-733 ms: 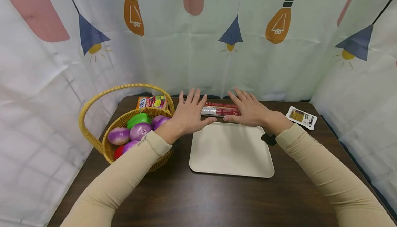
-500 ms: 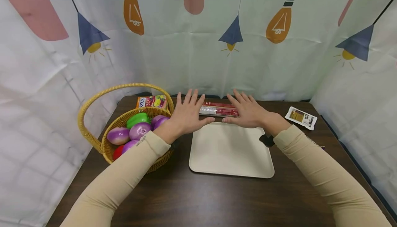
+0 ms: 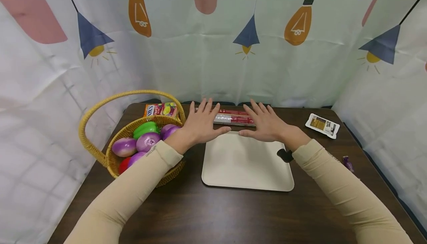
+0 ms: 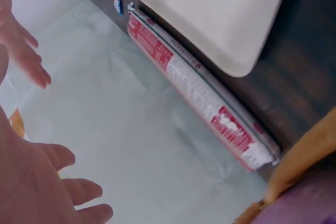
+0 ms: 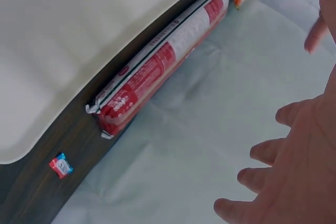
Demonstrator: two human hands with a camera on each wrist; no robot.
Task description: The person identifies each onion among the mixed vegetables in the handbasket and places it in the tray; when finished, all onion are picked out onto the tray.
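Observation:
Both hands hover palm-down with spread fingers and hold nothing. My left hand (image 3: 199, 125) is over the gap between the basket and the pale rectangular tray (image 3: 247, 168). My right hand (image 3: 268, 126) is above the tray's far right part; the two thumbs point at each other, apart. Behind the tray lies a long red-and-white packet (image 3: 230, 119), partly hidden by the hands in the head view. Its full length shows in the left wrist view, where the packet (image 4: 189, 85) lies along the tray's edge. A small red-and-blue wrapped candy (image 5: 61, 166) lies near its end.
At left stands a wicker basket (image 3: 171, 176) with a tall handle, holding purple vegetables (image 3: 148, 141), a green pepper (image 3: 146, 128) and a red item (image 3: 124, 164). Behind it is an orange snack bag (image 3: 162, 109). At right lie a white pouch (image 3: 323, 125) and a purple-wrapped piece (image 3: 347, 163).
Both hands have sunk slightly, fingers still spread. The right forearm has shifted left, uncovering the purple-wrapped piece. The head view has shifted a little.

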